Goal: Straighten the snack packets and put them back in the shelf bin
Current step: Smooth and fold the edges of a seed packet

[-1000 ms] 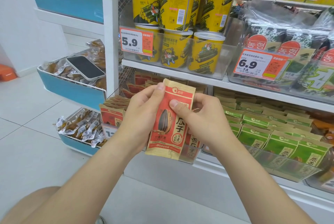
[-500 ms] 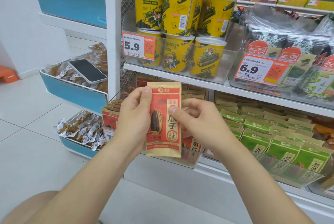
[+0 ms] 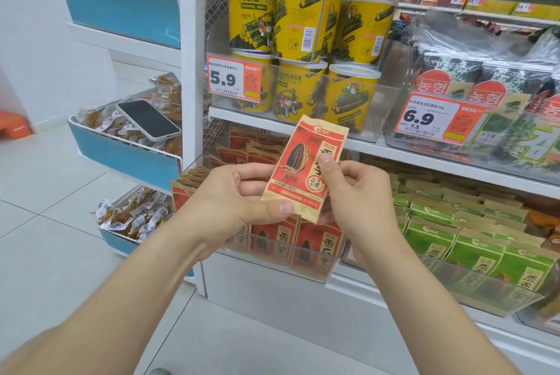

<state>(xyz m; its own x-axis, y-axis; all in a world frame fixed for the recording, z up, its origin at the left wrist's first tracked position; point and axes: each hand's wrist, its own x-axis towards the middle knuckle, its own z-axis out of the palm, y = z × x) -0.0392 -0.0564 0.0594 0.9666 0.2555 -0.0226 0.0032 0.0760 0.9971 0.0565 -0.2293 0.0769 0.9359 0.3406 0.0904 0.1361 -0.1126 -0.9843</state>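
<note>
While we hold one packet (image 3: 306, 162) up in front of the clear bin (image 3: 315, 276), it tilts with its top leaning right and its printed face toward us. Our left hand (image 3: 239, 202) pinches its lower left corner, thumb on the front. Our right hand (image 3: 354, 196) pinches its right side, thumb pressed on the print. Red packets (image 3: 274, 238) stand in the bin below, green packets (image 3: 454, 232) just right of them. A phone (image 3: 147, 120) lies on a tray (image 3: 121, 159), far left.

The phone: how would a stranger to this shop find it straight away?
Look left of the white shelf post, at the middle blue-fronted bin. The phone lies screen up on its brownish packets, the only flat dark slab there.
</note>
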